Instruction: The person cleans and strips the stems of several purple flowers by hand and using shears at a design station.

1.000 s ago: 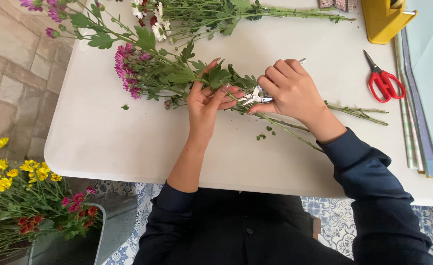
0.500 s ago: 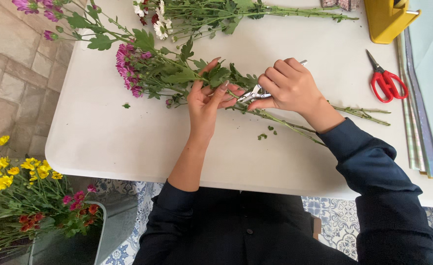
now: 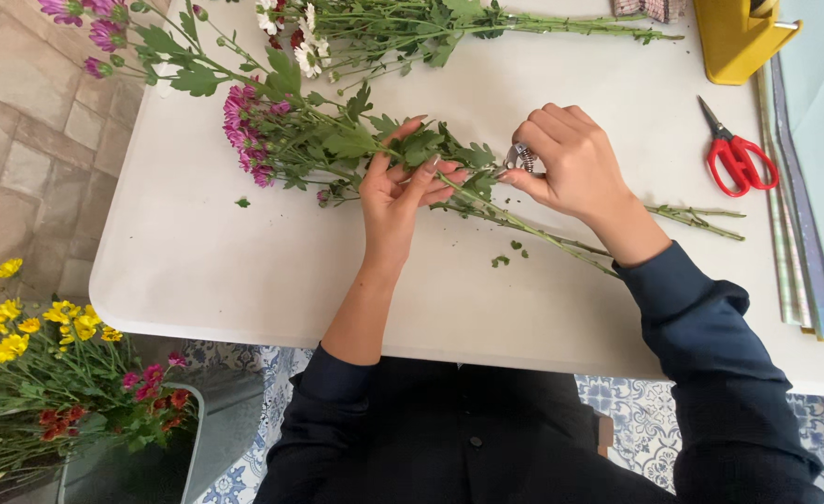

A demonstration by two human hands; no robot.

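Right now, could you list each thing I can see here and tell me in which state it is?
Left hand: holds the leafy purple flower stems flat on the table.
Right hand: closed around small metal snips at the stems.
Red scissors: shut, lying unused.
White flower bunch: lying on the table.
Yellow flowers: standing in a bucket on the floor.

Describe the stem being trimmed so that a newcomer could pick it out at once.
On the white table, find the two hands at its middle. The left hand pins the purple-flowered stem and the right hand holds small snips to it. The other bunch lies untouched at the far edge.
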